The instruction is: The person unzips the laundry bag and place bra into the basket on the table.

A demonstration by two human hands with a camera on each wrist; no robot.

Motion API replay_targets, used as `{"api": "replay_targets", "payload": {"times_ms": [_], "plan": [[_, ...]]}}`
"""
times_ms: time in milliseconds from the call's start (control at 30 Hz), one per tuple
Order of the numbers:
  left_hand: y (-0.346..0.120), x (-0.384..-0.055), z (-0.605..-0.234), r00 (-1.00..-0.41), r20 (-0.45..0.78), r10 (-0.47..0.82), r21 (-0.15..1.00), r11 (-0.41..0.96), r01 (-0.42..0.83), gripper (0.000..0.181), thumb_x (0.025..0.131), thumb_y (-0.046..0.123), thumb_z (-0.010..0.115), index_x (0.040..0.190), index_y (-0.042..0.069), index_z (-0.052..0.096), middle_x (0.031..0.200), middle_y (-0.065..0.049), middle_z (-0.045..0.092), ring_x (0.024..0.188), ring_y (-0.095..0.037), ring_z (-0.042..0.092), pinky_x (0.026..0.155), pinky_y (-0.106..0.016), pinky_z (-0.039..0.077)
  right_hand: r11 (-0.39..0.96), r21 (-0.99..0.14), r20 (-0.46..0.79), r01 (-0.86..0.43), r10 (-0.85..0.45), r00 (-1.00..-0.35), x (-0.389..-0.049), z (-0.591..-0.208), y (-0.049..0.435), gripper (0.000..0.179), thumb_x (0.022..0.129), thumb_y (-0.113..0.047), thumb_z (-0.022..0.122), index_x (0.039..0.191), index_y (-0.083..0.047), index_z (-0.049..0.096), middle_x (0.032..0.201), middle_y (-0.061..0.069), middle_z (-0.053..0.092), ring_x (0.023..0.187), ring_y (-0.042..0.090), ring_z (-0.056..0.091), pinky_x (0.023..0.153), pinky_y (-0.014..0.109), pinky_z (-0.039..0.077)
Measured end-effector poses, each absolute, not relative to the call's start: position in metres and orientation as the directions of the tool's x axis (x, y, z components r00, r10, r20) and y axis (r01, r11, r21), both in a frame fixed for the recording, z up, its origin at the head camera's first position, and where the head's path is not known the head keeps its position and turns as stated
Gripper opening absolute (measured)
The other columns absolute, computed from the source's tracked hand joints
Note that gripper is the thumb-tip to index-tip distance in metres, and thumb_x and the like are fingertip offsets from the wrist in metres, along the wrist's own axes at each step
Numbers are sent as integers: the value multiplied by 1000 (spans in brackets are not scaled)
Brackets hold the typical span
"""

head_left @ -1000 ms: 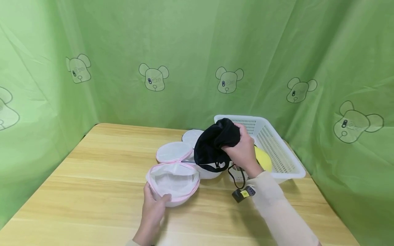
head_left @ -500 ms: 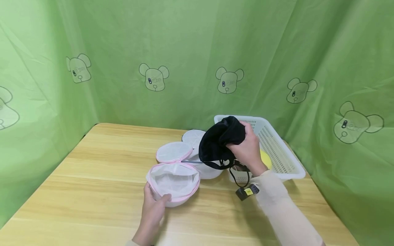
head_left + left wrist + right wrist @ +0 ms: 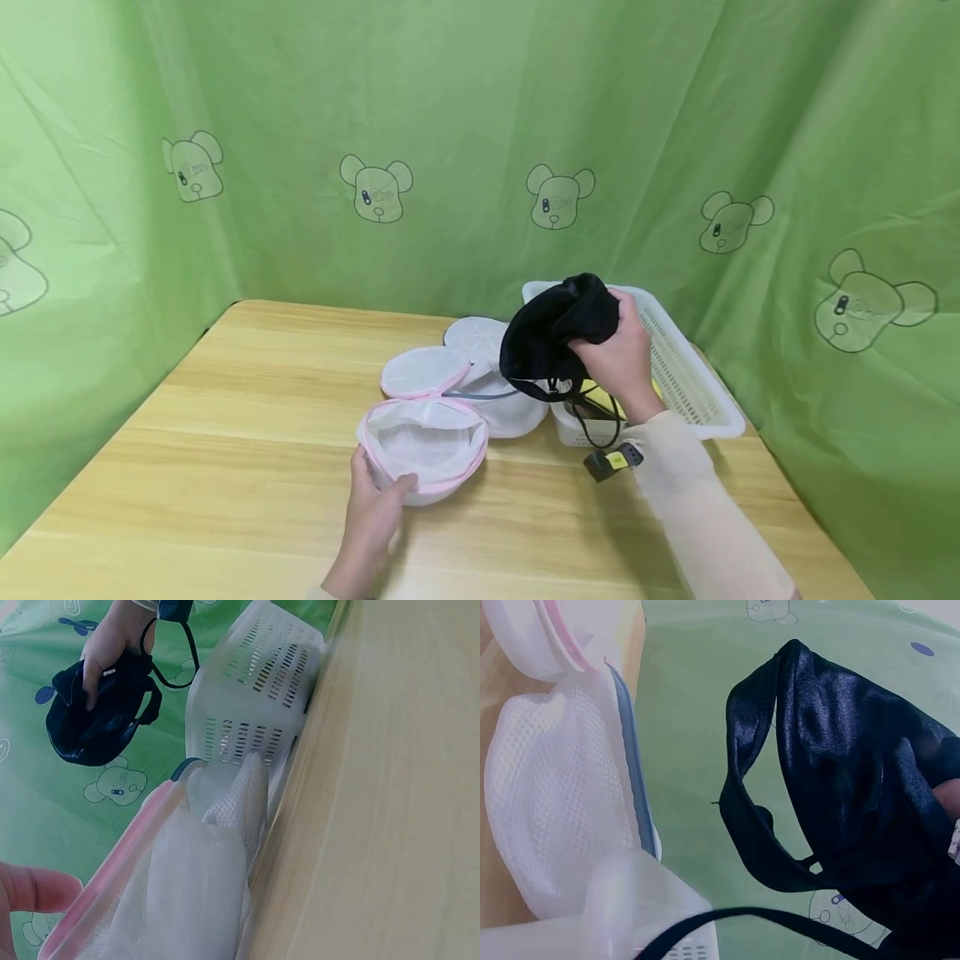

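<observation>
In the head view my left hand (image 3: 375,504) grips the near rim of a white mesh laundry bag (image 3: 423,450) with pink zip edging, thumb over the rim. The bag is unzipped, its lid (image 3: 425,372) folded back. My right hand (image 3: 618,354) holds up a folded black satin bra (image 3: 547,333) over the basket's left side. Its strap (image 3: 739,817) loops down in the right wrist view. A second mesh bag (image 3: 510,412), with a grey-blue zip, stands unzipped beside the first, partly behind the bra. The left wrist view shows the bra (image 3: 101,712) held in the air.
A white slotted plastic basket (image 3: 723,417) stands at the right of the wooden table (image 3: 225,450). Something yellow (image 3: 600,400) and a dark item lie in it, partly hidden by my right arm. A green curtain (image 3: 465,100) hangs behind the table.
My right hand has moved right and slightly up with the bra, away from the second bag and uncovering more of it. My left hand and its bag have stayed in place.
</observation>
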State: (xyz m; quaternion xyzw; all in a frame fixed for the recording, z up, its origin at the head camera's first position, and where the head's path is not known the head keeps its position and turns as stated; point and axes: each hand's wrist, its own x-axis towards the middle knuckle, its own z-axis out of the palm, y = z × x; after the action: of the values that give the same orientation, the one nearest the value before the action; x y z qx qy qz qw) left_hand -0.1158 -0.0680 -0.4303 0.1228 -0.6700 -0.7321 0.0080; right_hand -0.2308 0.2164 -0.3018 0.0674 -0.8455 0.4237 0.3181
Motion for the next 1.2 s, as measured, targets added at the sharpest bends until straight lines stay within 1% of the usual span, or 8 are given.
{"api": "replay_targets", "payload": {"times_ms": [233,433,900,1200], "plan": [[-68,-117,-429,-969,-167,-179,983,-106,-150,91,83,0,62,154,9,6,158,-22,7,142,-46,7,113,-59,9,635,-684,588,-360,188,-786,-233,-297,221,66,69,-10,80,128,-2,50,121,15,59,109,30,53,94,42,41],[-69,-117,-428,-971,-162,-178,983,-112,-144,92,83,0,62,154,9,5,159,-22,6,142,-46,6,113,-59,8,633,-680,604,-369,198,-772,-236,-296,228,63,70,-9,80,126,-2,51,120,14,59,110,28,53,93,42,41],[-69,-117,-431,-967,-178,-184,982,-97,-163,94,83,2,64,155,10,5,158,-23,6,142,-47,7,112,-61,9,640,-710,560,-295,258,-787,-240,-294,241,68,72,-13,79,131,-4,47,122,19,58,111,33,52,94,46,40],[-67,-117,-432,-968,-161,-191,985,-92,-145,92,83,1,64,155,10,7,158,-23,9,141,-47,10,112,-61,10,649,-715,554,-259,301,-776,-242,-293,249,69,73,-16,80,133,-6,46,123,19,58,112,34,52,93,47,41]]}}
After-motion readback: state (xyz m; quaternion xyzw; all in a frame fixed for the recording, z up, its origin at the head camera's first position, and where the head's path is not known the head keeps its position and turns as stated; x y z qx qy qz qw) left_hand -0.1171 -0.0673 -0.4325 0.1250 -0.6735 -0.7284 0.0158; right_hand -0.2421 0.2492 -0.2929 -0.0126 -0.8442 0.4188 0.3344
